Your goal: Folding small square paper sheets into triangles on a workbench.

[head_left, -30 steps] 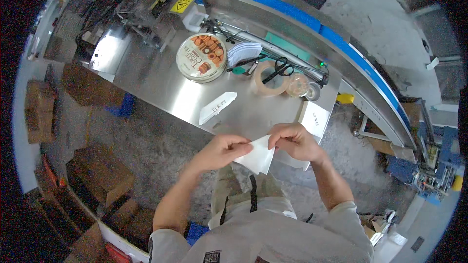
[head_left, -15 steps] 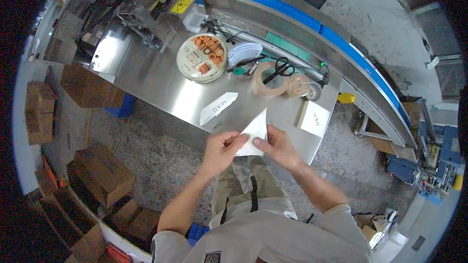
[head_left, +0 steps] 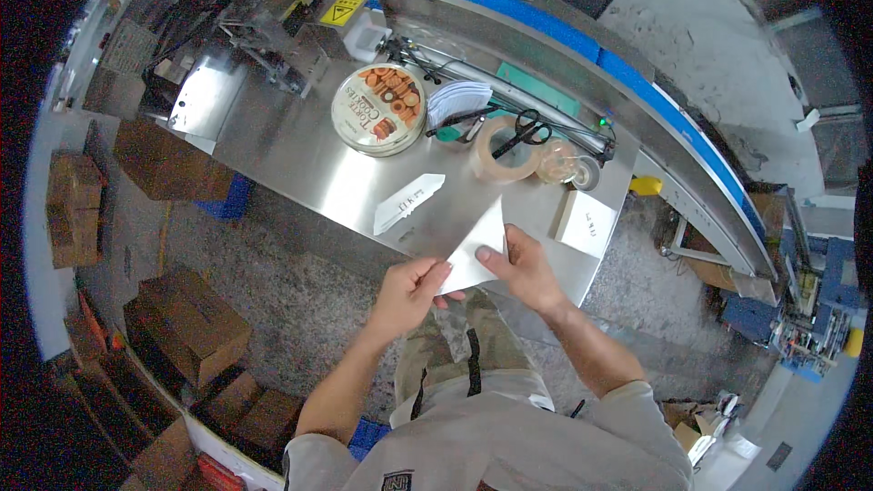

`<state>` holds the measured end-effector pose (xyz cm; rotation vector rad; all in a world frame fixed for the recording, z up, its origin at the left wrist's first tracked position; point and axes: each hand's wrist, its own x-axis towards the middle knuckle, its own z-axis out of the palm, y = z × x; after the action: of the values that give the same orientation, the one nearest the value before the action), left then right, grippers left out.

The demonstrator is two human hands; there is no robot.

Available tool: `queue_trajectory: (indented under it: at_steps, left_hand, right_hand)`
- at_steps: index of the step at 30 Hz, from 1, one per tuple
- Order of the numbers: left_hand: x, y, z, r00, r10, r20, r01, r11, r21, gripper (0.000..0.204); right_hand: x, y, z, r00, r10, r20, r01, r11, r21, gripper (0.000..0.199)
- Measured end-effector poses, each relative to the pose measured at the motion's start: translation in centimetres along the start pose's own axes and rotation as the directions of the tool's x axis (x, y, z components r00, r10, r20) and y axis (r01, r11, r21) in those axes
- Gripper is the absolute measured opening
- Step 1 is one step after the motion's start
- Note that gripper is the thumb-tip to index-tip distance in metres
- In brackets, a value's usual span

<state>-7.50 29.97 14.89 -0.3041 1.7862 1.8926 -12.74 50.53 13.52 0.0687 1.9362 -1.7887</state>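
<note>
White paper (head_left: pixel 475 250) pinched in two hands, held at the steel table's (head_left: pixel 300 159) near edge.
From here I see the left hand (head_left: pixel 406 294) gripping its lower left corner and the right hand (head_left: pixel 527 271) clamping its right side, thumb on top; whether it's one sheet or several, I can't tell. One pointed white slip (head_left: pixel 409 203) lies beyond the left hand, one white block (head_left: pixel 587 223) near the right. Farther back sit one round tin (head_left: pixel 378 109), one fanned paper stack (head_left: pixel 459 102), its sheets too blurred to count, three tape rolls (head_left: pixel 494 168), and one pair of black scissors (head_left: pixel 523 135) across the largest roll.
</note>
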Motion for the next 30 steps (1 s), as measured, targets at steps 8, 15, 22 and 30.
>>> queue_trajectory:
  at_steps: [8, 15, 22, 30]
  left_hand:
    - [1.0, -0.8, 0.1, 0.988, 0.154, 0.007, -0.154, 0.981, 0.115, 0.019]
    - [2.8, 1.0, 3.4, 0.910, 0.015, -0.415, -0.198, 0.894, -0.401, 0.020]
    - [1.8, -1.8, 0.7, 0.958, -0.042, -0.284, -0.109, 0.862, -0.494, 0.030]
    - [2.8, 1.8, -3.0, 0.980, -0.031, 0.197, -0.001, 0.987, 0.163, 0.028]
  right_hand:
    - [0.2, -1.7, -1.1, 0.959, -0.009, 0.282, 0.113, 0.928, -0.354, 0.020]
    - [0.6, 2.5, -0.3, 0.982, -0.110, 0.151, 0.093, 0.989, 0.113, 0.040]
    - [0.2, -1.6, -1.9, 0.963, 0.167, 0.209, -0.158, 0.986, -0.061, 0.025]
    - [-0.2, -2.5, -3.5, 0.894, 0.116, 0.434, 0.007, 0.962, -0.272, 0.022]
